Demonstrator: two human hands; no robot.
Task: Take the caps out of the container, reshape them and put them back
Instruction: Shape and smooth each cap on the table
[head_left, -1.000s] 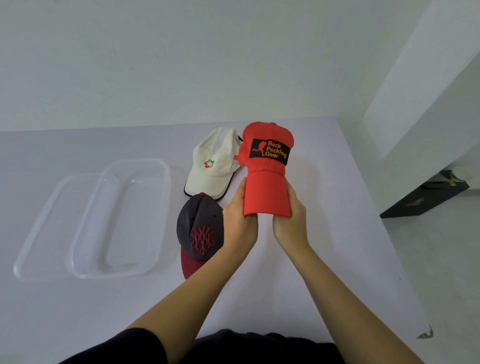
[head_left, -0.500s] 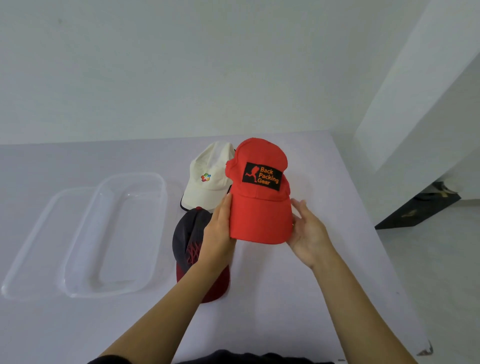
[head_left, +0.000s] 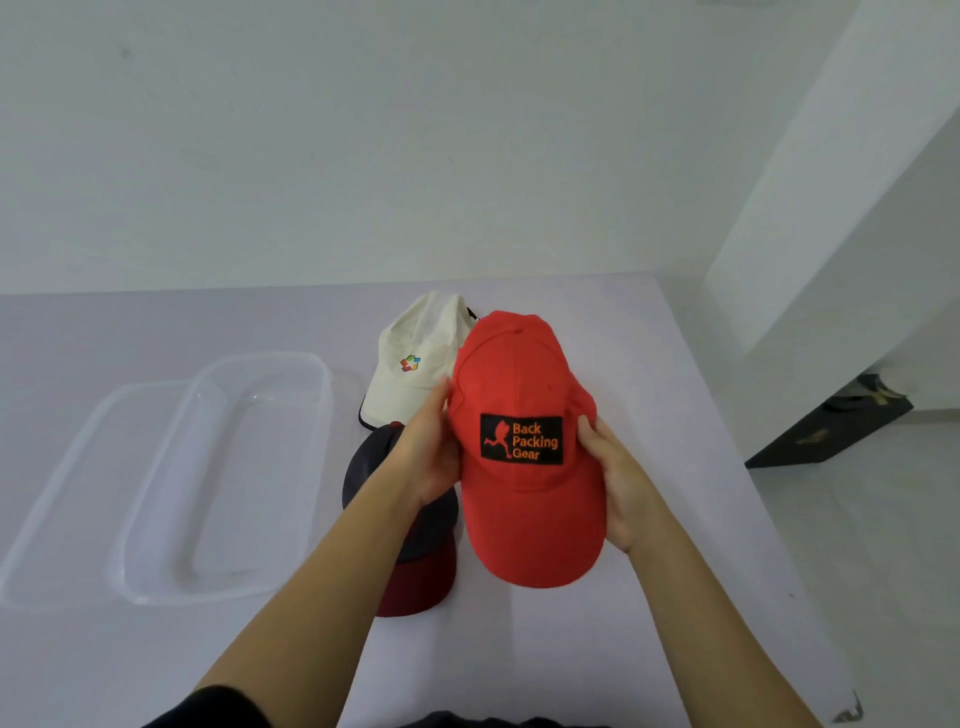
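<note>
I hold a red cap (head_left: 524, 525) with a black "Back Packing Gear" patch above the table, brim toward me. My left hand (head_left: 428, 454) grips its left side and my right hand (head_left: 621, 486) grips its right side, thumbs on the crown. A white cap (head_left: 415, 358) with a small coloured logo lies on the table behind. A dark grey cap with a maroon brim (head_left: 421, 577) lies under my left wrist, partly hidden. The clear plastic container (head_left: 156, 530) stands at the left with nothing in it.
A clear lid (head_left: 57, 499) lies to the left of the container, partly under it. The white table's (head_left: 649, 364) right edge runs diagonally beside my right arm. A dark box (head_left: 826, 426) sits on the floor to the right, by a white wall.
The red cap came down from upright and closer to me, with its brim now flattened out. Both hands slid from the brim to the sides of the crown.
</note>
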